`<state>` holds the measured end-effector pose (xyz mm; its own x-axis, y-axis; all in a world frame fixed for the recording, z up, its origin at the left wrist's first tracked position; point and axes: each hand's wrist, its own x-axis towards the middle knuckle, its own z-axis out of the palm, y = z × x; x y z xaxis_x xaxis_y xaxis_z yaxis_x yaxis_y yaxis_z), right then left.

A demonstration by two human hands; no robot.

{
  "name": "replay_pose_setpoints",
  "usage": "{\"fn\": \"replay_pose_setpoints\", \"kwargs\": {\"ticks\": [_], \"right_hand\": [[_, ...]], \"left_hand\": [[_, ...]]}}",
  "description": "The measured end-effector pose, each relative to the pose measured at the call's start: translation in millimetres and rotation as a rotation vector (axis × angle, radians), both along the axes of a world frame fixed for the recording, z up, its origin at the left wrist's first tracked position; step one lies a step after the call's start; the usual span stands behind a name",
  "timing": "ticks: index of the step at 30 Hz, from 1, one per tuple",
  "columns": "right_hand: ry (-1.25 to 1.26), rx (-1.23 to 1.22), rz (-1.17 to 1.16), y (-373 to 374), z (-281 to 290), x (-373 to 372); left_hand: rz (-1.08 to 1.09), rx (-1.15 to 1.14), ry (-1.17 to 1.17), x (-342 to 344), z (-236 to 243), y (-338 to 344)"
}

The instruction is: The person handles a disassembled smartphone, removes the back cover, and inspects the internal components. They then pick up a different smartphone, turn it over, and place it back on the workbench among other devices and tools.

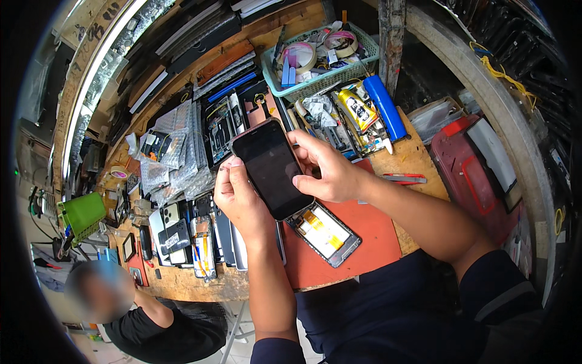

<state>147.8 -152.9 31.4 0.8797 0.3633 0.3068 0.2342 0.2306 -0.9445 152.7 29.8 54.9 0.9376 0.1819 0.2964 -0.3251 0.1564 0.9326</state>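
A smartphone with a dark, blank screen is held tilted between my two hands, above the workbench. My left hand is closed on its left edge, the thumb pressing near the rim. My right hand grips the right edge, with the thumb lying over the screen and the fingers partly hidden behind. Below it, an opened phone body with a pale battery and yellow flex cable lies on a red mat. The smartphone overlaps the upper end of that body; whether they touch, I cannot tell.
Stacked phones and bubble-wrapped packets crowd the left. Behind are a green basket of tape rolls, a yellow can and a blue cylinder. Tweezers lie right. Another person sits lower left.
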Motion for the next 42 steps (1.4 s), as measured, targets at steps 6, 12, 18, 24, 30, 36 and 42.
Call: {"fn": "replay_pose_setpoints", "kwargs": {"ticks": [6,12,18,24,30,36,42], "right_hand": [[0.017,0.048,0.01,1.5,4.0,-1.3],[0.004,0.012,-0.001,1.7,-2.4,1.4],[0.021,0.049,0.01,2.0,4.9,-2.0],[-0.005,0.031,-0.012,1.9,2.6,-1.8],[-0.059,0.004,-0.041,5.8,1.9,-2.1],[-0.199,-0.11,-0.185,15.8,-9.4,-3.2],[-0.168,-0.093,-0.152,17.3,-13.0,-1.2]], "left_hand": [[0.029,-0.014,-0.002,-3.2,5.1,-7.5],[0.01,-0.014,-0.002,-0.9,2.9,-4.4],[0.018,-0.025,0.006,-1.6,3.4,-5.2],[0.02,-0.028,0.012,-2.0,3.9,-6.1],[0.013,-0.051,-0.029,-1.5,2.4,-7.8],[0.034,-0.03,-0.035,-1.4,2.6,-10.3],[0.055,-0.011,-0.028,-3.7,3.4,-13.9]]}}
